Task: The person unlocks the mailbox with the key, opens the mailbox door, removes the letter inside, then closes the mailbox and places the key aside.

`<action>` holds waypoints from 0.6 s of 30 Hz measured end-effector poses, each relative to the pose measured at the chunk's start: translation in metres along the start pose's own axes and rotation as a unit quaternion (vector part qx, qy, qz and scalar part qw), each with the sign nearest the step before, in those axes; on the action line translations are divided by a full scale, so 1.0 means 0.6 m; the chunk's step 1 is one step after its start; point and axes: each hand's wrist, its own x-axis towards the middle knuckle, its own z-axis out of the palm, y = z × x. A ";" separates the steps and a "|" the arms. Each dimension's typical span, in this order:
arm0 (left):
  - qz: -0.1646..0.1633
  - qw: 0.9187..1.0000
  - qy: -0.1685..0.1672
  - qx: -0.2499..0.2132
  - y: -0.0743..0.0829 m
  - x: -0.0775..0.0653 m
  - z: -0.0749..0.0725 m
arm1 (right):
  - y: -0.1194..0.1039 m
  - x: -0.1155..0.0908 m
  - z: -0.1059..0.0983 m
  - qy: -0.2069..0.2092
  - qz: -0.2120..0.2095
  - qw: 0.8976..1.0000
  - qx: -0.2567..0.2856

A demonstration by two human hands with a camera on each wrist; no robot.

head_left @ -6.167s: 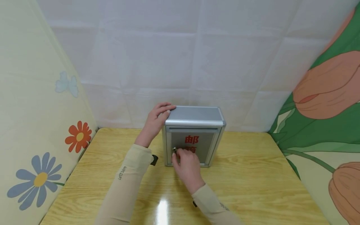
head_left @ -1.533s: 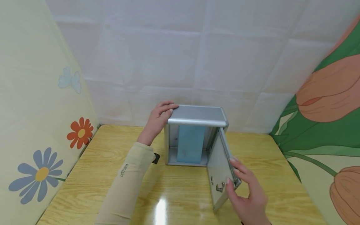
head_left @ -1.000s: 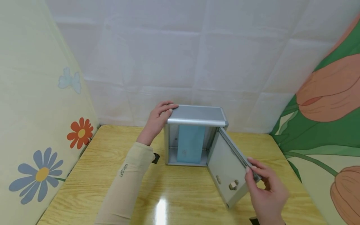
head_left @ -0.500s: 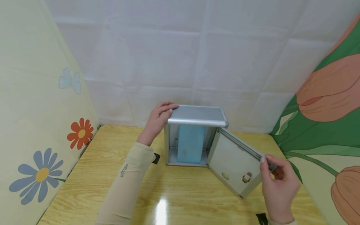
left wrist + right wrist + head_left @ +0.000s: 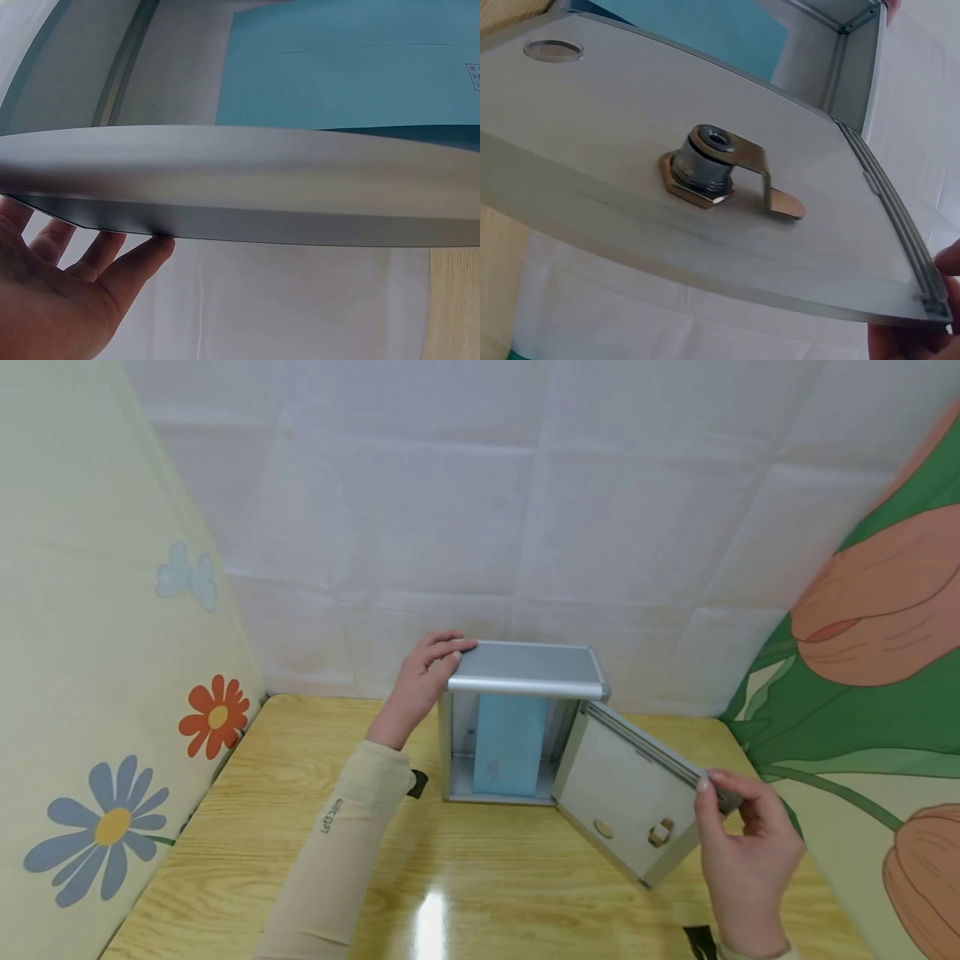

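Note:
A silver metal mailbox (image 5: 525,667) stands upright on the table, its front door (image 5: 622,785) swung out to the right. Inside leans a light blue envelope (image 5: 510,743) with small print near its lower end. My left hand (image 5: 412,685) rests on the mailbox's top left corner, fingers stretched over the top; the left wrist view shows the fingertips (image 5: 161,247) against its surface. With thumb and fingers my right hand (image 5: 750,843) pinches the door's outer top corner. The door's inner face carries a cam lock (image 5: 705,169) and a round hole (image 5: 553,51).
The wood-grain table (image 5: 487,877) reaches back to a creased white cloth backdrop (image 5: 420,510). Flower-printed panels flank it, a left panel (image 5: 90,652) and a right panel (image 5: 870,610).
Earlier the door was shut, with my right hand at its lock. Since then my right hand has swung it wide to the right, uncovering the envelope; it has hardly moved lately. Left hand stays put.

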 end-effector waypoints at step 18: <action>0.001 1.000 0.003 -0.001 -0.019 0.006 -0.001 | -0.094 -0.002 0.058 -0.017 -0.228 0.974 -0.007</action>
